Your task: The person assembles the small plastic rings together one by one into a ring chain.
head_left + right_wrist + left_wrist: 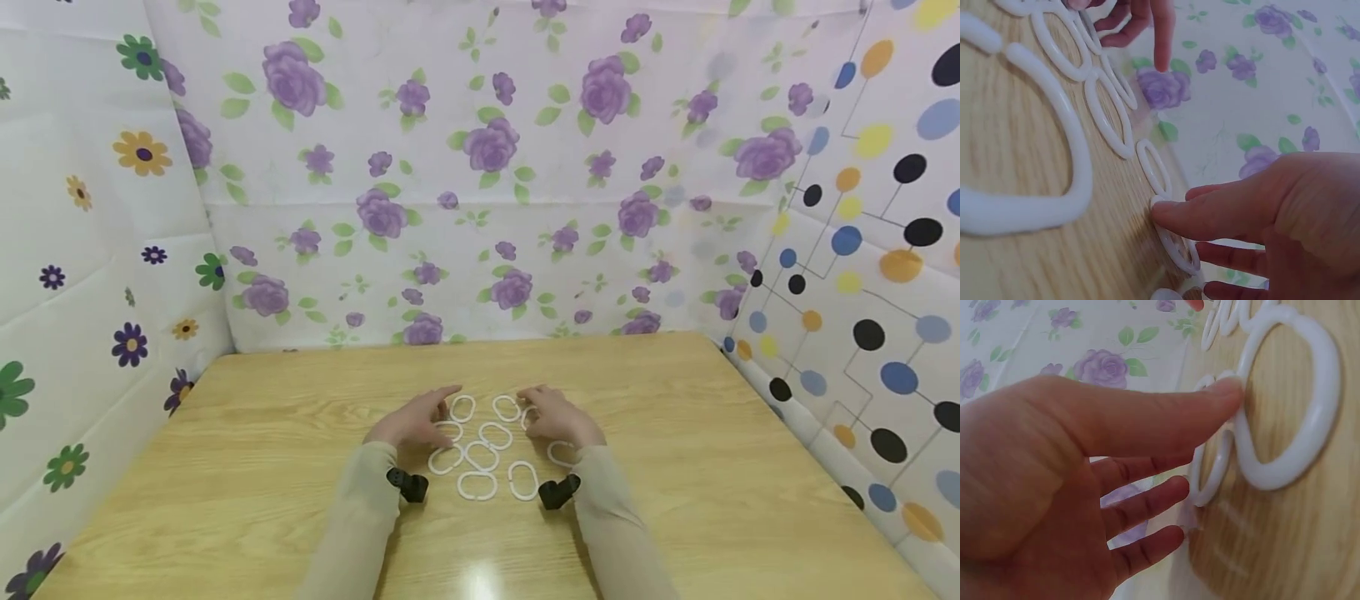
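Several white oval plastic rings, each with a small gap like a shower curtain ring, lie flat in a loose cluster on the table; one ring [477,498] is at the near side. My left hand [411,422] is at the cluster's left edge with fingers loosely spread. In the left wrist view its thumb tip meets the edge of a large-looking ring [1325,394], and the fingertips are by another ring [1215,481]. My right hand [562,418] is at the right edge, its thumb over a ring [1175,256], fingers extended on the far side.
The wooden table [225,467] extends around the cluster. A purple-flowered cloth [465,250] hangs behind it, with patterned cloths at left [90,208] and right [817,333]. Black wrist cameras [411,485] sit on both forearms.
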Demonstrator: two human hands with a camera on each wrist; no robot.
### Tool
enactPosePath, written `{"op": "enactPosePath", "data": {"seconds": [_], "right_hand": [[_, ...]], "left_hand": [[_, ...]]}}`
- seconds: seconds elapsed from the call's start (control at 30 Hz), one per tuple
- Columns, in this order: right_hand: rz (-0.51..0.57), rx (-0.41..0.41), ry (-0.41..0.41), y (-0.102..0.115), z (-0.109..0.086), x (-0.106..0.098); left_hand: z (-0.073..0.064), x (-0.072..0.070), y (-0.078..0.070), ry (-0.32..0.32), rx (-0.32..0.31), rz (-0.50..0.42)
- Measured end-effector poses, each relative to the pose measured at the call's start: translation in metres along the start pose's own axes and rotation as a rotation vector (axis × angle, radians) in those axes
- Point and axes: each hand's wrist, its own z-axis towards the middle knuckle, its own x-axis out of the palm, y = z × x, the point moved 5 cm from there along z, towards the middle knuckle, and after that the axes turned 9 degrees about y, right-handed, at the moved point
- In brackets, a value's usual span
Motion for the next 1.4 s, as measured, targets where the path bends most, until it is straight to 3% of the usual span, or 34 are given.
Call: {"op": "enactPosePath", "data": {"seconds": [0.17, 0.6, 0.8, 0.93, 1.17, 1.4], "right_hand": [[0.039, 0.015, -0.020, -0.006, -0.002, -0.003], [0.084, -0.018, 0.038, -0.014, -0.006, 0.000], [0.103, -0.061, 0.044, -0.008, -0.008, -0.005], [0.109, -0.045, 0.031, -0.007, -0.008, -0.005], [0.132, -0.012, -0.041, -0.010, -0.009, -0.010], [0.079, -0.032, -0.101, -0.015, -0.007, -0.014]], "left_hand": [[0.000, 0.002, -0.001, 0.008, -0.022, -0.049], [-0.009, 0.007, 0.000, 0.060, -0.100, -0.065], [-0.010, 0.000, 0.002, 0.059, -0.064, -0.029], [-0.011, -0.003, 0.002, 0.044, -0.025, -0.009], [-0.016, -0.011, -0.004, -0.016, -0.010, -0.026], [-0.018, -0.015, -0.013, -0.044, 0.027, -0.011]]}}
